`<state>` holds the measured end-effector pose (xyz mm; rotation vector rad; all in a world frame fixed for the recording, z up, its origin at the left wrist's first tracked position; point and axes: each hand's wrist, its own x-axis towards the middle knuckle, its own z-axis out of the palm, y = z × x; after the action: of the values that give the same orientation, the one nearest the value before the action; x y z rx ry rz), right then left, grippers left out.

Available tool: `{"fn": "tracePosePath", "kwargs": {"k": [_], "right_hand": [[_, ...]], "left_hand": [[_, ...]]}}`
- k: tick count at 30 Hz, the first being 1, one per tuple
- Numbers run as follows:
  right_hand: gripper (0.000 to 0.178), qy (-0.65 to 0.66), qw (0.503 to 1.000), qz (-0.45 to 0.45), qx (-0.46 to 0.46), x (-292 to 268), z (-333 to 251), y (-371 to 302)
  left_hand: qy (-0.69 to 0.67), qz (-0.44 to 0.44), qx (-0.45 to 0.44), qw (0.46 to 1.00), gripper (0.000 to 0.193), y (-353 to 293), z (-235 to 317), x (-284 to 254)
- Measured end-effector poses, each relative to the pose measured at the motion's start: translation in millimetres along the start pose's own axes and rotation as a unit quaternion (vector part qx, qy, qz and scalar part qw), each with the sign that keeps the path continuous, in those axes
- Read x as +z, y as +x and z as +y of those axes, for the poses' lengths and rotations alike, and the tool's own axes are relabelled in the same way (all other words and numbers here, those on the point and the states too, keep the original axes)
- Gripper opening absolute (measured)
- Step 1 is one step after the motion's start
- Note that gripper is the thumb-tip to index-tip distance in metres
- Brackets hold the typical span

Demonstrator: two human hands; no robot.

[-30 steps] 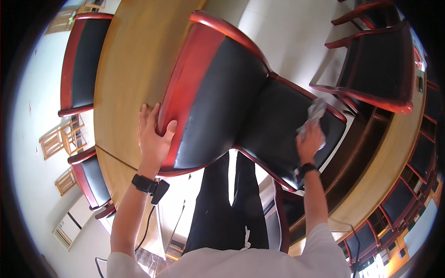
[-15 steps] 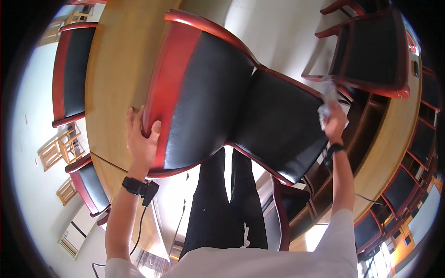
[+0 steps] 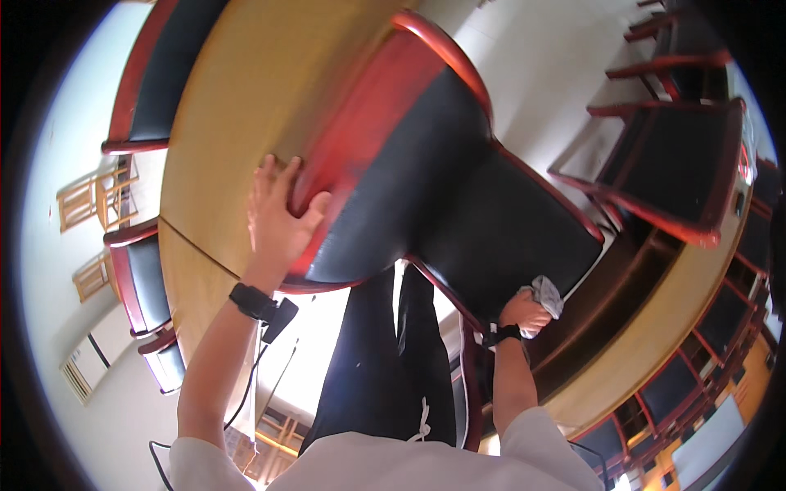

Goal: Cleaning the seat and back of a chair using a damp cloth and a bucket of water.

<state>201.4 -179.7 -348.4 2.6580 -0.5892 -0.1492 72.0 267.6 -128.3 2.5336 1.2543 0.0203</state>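
A chair [image 3: 409,164] with a red wooden frame and black padding is tipped in front of me, its backrest at the left and its black seat [image 3: 508,229] to the right. At the red top rail [image 3: 360,131] my left hand [image 3: 278,217] grips the edge, thumb on the near face and fingers stretched past it. A crumpled grey-white cloth [image 3: 546,296] is bunched in the closed fingers of my right hand [image 3: 524,313], at the near corner of the seat's right end. Both wrists wear black bands.
Behind the backrest runs a wooden table [image 3: 213,123]. Another curved wooden desk [image 3: 630,335] with dark shelving bends along the right. More red-and-black chairs [image 3: 671,164] stand at the far right and along the left. A black cable [image 3: 246,393] hangs from my left wristband.
My right hand has carried the cloth from the seat's far right corner toward me, to its near corner. The view has turned; my left hand remains on the top rail.
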Motion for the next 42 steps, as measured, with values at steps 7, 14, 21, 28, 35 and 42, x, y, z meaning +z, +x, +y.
{"fn": "tracePosePath", "kwargs": {"k": [7, 14, 21, 28, 35, 42], "right_hand": [[0.067, 0.022, 0.977, 0.124, -0.171, -27, -85, 80], [0.057, 0.155, 0.826, 0.110, -0.530, -21, -233, 100], [0.073, 0.119, 0.710, -0.005, -0.695, 2, -161, -37], [0.045, 0.148, 0.830, -0.417, -0.341, -39, -64, -66], [0.076, 0.760, 0.256, -0.579, -0.147, -198, -64, -229], [0.101, 0.644, 0.502, -0.097, -0.568, -231, -120, -273]], "left_hand": [[0.020, -0.059, -0.046, 0.997, 0.075, -5, 6, -1], [0.011, -0.059, -0.024, 0.998, 0.075, -1, 16, 1], [0.012, -0.040, -0.027, 0.999, 0.074, -3, 7, -10], [0.008, -0.045, -0.031, 0.998, 0.069, 0, 14, 4], [-0.082, -0.057, -0.030, 0.995, 0.051, -1, -4, 4], [-0.254, -0.169, 0.026, 0.952, 0.058, 2, -46, 6]]}}
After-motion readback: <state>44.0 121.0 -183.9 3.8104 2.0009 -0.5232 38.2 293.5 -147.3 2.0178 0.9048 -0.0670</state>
